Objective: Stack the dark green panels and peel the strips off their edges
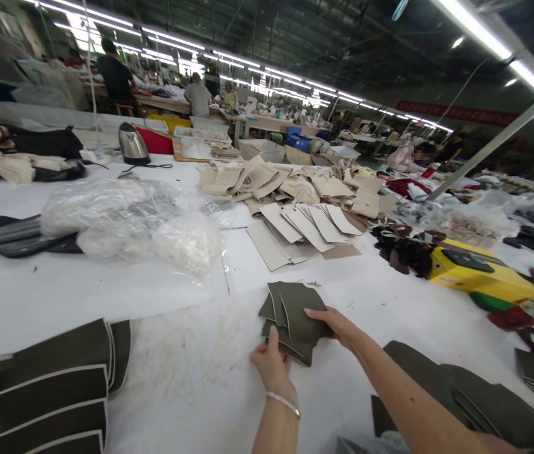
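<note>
Olive stack, left hand, right hand pinching

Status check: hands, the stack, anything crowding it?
Left hand pinching stack of olive cut pieces at its near edge. Right hand flat on top. Stack lies on white table; beige cut pieces beyond, apart.

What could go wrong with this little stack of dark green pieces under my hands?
The stack of dark green pieces is fanned out, not squared, so pieces could slip apart between your left hand and right hand. The fanned beige cut pieces lie just beyond; a forward push might mix the two lots.
</note>
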`<state>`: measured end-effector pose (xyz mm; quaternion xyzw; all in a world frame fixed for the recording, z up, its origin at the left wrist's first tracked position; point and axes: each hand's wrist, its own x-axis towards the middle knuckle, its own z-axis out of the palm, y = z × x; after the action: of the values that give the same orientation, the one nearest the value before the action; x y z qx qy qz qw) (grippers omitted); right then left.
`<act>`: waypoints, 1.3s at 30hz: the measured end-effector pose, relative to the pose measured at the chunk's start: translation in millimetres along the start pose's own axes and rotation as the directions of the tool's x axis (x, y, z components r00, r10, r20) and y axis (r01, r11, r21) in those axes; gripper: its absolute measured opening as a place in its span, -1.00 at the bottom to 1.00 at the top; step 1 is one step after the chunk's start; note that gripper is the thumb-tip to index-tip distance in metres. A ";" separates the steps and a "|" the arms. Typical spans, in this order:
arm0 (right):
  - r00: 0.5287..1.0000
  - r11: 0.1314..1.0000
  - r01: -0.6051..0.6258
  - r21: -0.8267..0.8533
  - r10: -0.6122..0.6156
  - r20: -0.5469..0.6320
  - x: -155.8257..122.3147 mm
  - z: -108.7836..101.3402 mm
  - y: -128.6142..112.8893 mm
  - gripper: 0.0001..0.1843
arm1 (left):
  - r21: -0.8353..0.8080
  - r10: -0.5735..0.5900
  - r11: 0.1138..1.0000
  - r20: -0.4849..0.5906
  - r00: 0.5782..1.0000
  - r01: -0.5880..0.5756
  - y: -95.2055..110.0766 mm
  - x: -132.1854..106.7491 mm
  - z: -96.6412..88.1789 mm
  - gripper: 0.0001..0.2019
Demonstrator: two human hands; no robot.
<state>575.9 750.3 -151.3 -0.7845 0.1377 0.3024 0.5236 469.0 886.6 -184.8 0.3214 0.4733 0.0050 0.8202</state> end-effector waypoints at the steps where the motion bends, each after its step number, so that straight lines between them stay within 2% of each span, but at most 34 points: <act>1: 1.000 0.999 0.028 0.027 -0.028 0.000 -3.5 8.8 3.2 -0.71 | 0.001 0.029 1.000 -0.009 1.000 -0.029 8.4 6.4 0.1 -0.64; 5: 0.989 0.984 0.142 0.111 -0.137 -0.045 -12.7 38.3 13.6 -0.73 | 0.084 0.132 0.988 -0.033 0.991 -0.129 35.4 28.4 2.5 -0.63; 8: 0.979 0.973 0.198 0.121 -0.190 -0.080 -16.1 46.1 14.6 -0.78 | 0.158 0.189 0.970 -0.016 0.982 -0.184 47.0 35.0 4.8 -0.61; 10: 0.974 0.969 0.220 0.109 -0.213 -0.072 -19.8 45.1 12.2 -0.82 | 0.211 0.213 0.955 0.007 0.977 -0.210 52.4 35.7 3.9 -0.55; 13: 0.973 0.970 0.226 0.089 -0.228 0.016 -29.2 39.8 6.7 -0.84 | 0.299 0.226 0.926 0.053 0.973 -0.231 59.4 36.5 -2.1 -0.47; 18: 0.973 0.986 0.158 0.049 -0.164 0.161 -40.3 29.6 1.0 -0.86 | 0.433 0.194 0.870 0.138 0.971 -0.235 67.4 41.6 -15.8 -0.49; 23: 0.983 0.989 0.138 0.055 -0.143 0.112 -34.6 20.3 -1.2 -0.79 | 0.540 0.116 0.815 0.206 0.972 -0.212 74.0 49.4 -24.0 -0.34; 25: 0.983 0.987 0.145 0.074 -0.152 0.102 -33.5 17.1 -3.4 -0.77 | 0.586 0.060 0.786 0.242 0.968 -0.195 78.8 52.4 -24.8 -0.39; 30: 0.972 0.984 0.146 0.101 -0.161 0.170 -33.8 11.1 -11.8 -0.77 | 0.676 -0.042 0.718 0.283 0.958 -0.168 89.8 53.7 -24.0 -0.59; 34: 0.977 0.989 0.141 0.040 -0.145 0.156 -23.6 8.4 -21.7 -0.73 | 0.705 -0.025 0.683 0.286 0.958 -0.193 89.9 49.1 -23.3 -0.64; 39: 0.974 0.978 0.196 -0.071 -0.186 0.129 -1.3 10.4 -36.8 -0.75 | 0.712 0.052 0.660 0.274 0.960 -0.239 84.0 45.6 -23.2 -0.66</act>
<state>591.0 774.8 -126.1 -0.7952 0.0165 0.3034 0.5247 501.0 979.6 -183.3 0.6607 0.3092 -0.1582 0.6655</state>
